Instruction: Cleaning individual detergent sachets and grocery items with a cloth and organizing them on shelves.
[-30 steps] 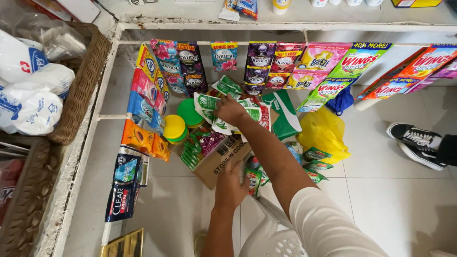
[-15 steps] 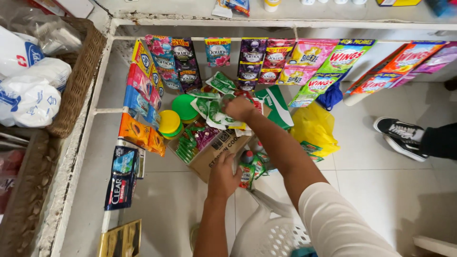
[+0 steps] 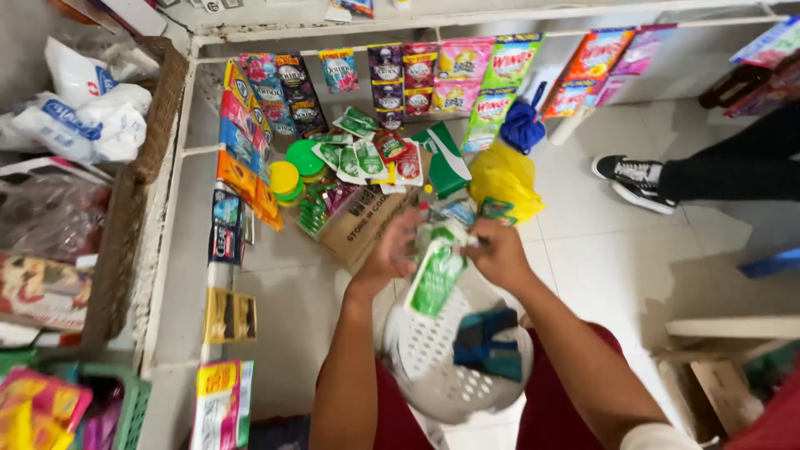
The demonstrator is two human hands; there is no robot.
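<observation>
Left hand (image 3: 392, 250) and right hand (image 3: 497, 252) together gripping green-white sachet (image 3: 437, 275), hovering over white basket's rim (image 3: 400, 354), bare floor (image 3: 608, 250) opening rightward

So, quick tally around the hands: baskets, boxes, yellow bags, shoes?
White plastic basket: 1
Cardboard box: 1
Yellow bag: 1
Black shoes: 2
Green-and-white sachet, held by left hand and right hand: 1
Total: 6

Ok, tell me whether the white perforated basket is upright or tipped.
Upright: the white basket shows its open top and holed bottom to the camera, with a dark blue item lying inside.
</observation>
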